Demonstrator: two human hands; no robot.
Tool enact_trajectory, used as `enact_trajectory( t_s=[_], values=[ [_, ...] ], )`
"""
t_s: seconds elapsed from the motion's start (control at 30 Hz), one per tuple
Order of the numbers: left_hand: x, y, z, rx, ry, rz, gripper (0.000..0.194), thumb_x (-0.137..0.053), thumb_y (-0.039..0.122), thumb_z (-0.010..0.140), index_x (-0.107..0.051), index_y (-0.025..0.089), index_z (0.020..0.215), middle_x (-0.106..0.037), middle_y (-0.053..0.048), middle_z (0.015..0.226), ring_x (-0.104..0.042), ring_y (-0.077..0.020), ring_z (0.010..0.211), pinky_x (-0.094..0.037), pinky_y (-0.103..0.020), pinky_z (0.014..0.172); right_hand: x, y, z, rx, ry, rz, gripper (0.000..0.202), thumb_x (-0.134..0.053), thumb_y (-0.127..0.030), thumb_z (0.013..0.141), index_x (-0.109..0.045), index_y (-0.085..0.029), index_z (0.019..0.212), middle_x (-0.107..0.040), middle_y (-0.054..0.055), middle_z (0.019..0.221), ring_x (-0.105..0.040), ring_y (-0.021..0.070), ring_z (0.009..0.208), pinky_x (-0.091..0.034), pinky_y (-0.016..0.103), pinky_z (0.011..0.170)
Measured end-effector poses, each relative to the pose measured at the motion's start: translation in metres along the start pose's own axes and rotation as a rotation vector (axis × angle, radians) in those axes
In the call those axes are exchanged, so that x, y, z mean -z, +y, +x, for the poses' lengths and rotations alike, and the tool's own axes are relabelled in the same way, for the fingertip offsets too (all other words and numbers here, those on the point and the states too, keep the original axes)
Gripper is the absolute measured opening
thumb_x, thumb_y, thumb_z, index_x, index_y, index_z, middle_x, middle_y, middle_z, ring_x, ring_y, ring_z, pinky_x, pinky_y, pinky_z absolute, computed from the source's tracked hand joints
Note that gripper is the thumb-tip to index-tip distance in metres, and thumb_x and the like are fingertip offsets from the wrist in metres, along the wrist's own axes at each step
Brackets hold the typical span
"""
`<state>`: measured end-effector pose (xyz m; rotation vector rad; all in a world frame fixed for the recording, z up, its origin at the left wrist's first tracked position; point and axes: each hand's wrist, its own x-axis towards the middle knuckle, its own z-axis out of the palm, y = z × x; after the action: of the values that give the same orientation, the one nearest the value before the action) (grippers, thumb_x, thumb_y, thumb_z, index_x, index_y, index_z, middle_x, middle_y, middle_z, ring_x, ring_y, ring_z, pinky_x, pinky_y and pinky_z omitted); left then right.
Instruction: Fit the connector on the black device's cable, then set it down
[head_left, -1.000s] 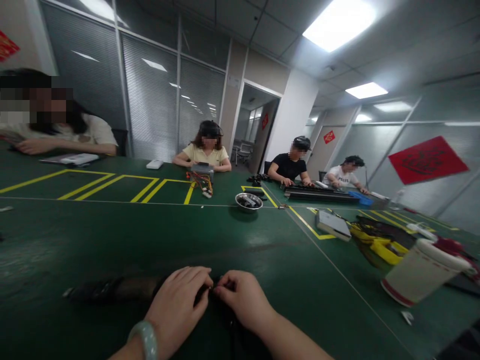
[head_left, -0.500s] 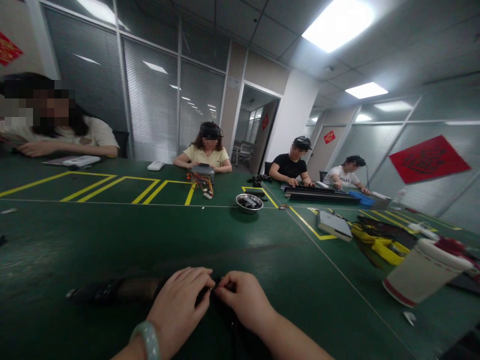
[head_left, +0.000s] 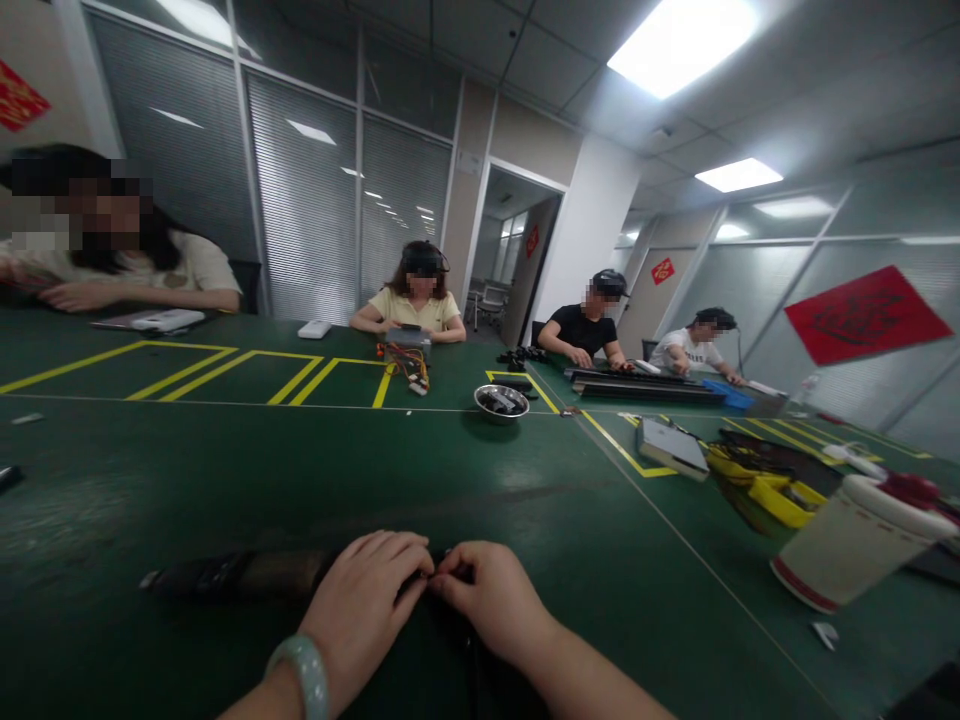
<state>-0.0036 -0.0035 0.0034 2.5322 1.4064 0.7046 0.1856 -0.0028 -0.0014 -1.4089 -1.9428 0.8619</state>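
A dark cylindrical tool [head_left: 277,576] with a brownish body, black collar and small pale tip lies crosswise on the green table, tip to the left. My left hand [head_left: 373,590], a pale green bangle on its wrist, covers the tool's right end, with curled fingers and thumb drawn together. Against its fingertips, my right hand [head_left: 491,600] is closed in a pinch. What sits between the fingertips is dark, small and mostly hidden. A dark cord-like shape [head_left: 471,655] runs down below my right hand in shadow.
Beyond my hands stands a metal bowl [head_left: 501,403] of dark parts. To the right are a silver box [head_left: 671,448], yellow trays [head_left: 784,500] and a tilted pale bin [head_left: 855,545]. Co-workers sit across the table, one behind a box with coloured wires [head_left: 412,365].
Both hands stay together at almost the same spot, with the fingertips now slightly closer. The whole view has shifted a little; the tool lies as before.
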Motion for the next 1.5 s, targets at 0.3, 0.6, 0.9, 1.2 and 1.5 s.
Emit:
enact_trajectory(
  t_s=[0.3, 0.6, 0.9, 1.2, 1.5],
  values=[
    [-0.0010, -0.0002, -0.0020, -0.014, 0.033, 0.014, 0.012, -0.053, 0.025, 0.086, -0.064, 0.027, 0.090, -0.065, 0.001, 0.107, -0.057, -0.0212, 0.104, -0.039, -0.040, 0.093, 0.0025, -0.0022, -0.0015, 0.021, -0.016, -0.023, 0.010, -0.064, -0.027, 0.081, -0.071, -0.022, 0.085, -0.070, -0.001, 0.082, -0.062, 0.0122, 0.073, -0.039, 0.020, 0.065],
    [-0.0006, 0.0006, -0.0017, -0.006, 0.030, 0.007, 0.012, -0.052, 0.024, 0.085, -0.063, 0.028, 0.090, -0.065, 0.002, 0.107, -0.057, -0.0216, 0.106, -0.039, -0.042, 0.095, 0.0024, -0.0033, -0.0013, -0.003, -0.021, -0.022, 0.010, -0.063, -0.027, 0.081, -0.071, -0.020, 0.084, -0.069, 0.000, 0.081, -0.061, 0.0127, 0.072, -0.040, 0.021, 0.066],
    [-0.0015, 0.0041, -0.0037, 0.021, 0.067, 0.020, 0.024, -0.045, 0.015, 0.080, -0.060, 0.025, 0.096, -0.064, -0.002, 0.105, -0.057, -0.0217, 0.101, -0.035, -0.045, 0.099, 0.0015, -0.0029, -0.0009, 0.008, 0.004, -0.035, 0.008, -0.063, -0.024, 0.081, -0.071, -0.020, 0.082, -0.069, -0.001, 0.081, -0.061, 0.0120, 0.074, -0.038, 0.020, 0.066],
    [-0.0007, 0.0019, -0.0015, 0.019, 0.052, 0.006, 0.015, -0.045, 0.023, 0.086, -0.059, 0.024, 0.091, -0.065, -0.002, 0.104, -0.057, -0.0222, 0.100, -0.040, -0.043, 0.093, 0.0033, -0.0051, -0.0020, -0.024, -0.013, -0.021, 0.008, -0.063, -0.024, 0.080, -0.069, -0.019, 0.082, -0.069, 0.000, 0.079, -0.059, 0.0115, 0.069, -0.039, 0.020, 0.064],
    [-0.0016, 0.0026, -0.0018, 0.022, 0.067, 0.010, 0.018, -0.045, 0.021, 0.085, -0.062, 0.025, 0.090, -0.065, -0.002, 0.107, -0.058, -0.0219, 0.103, -0.040, -0.042, 0.095, 0.0032, -0.0042, -0.0006, -0.024, -0.025, -0.023, 0.008, -0.064, -0.023, 0.080, -0.071, -0.020, 0.082, -0.069, -0.001, 0.079, -0.060, 0.0117, 0.071, -0.040, 0.020, 0.066]
  ],
)
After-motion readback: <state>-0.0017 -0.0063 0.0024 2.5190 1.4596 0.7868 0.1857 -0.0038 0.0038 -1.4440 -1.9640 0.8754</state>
